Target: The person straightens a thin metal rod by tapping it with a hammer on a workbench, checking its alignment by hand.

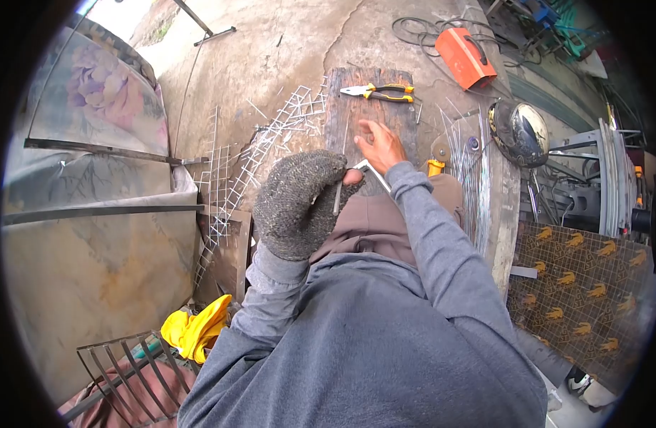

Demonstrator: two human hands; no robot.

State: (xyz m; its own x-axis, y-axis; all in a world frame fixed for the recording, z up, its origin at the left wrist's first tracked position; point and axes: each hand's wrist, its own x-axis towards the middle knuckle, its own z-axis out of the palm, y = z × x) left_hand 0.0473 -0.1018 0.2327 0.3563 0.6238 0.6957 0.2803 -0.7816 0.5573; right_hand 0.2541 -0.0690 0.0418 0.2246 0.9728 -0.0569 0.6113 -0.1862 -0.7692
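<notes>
My left hand (299, 196), in a thick grey knitted glove with the thumb tip bare, is closed on a thin bent metal rod (376, 176) in front of my lap. One arm of the rod hangs below the glove, and another slants toward my right sleeve. My bare right hand (382, 145) is just beyond it, over the near end of a worn wooden board (374, 118). Its fingers are bent but apart, with nothing visible between them. Pliers (378, 91) with yellow and black handles lie across the board's far end.
Welded wire lattice (274, 135) and loose rod pieces lie left of the board. Long thin rods (474, 185) lie to the right, near a welding helmet (518, 133). An orange machine (465, 58) with cables stands farther back. A yellow cloth (196, 328) is at lower left.
</notes>
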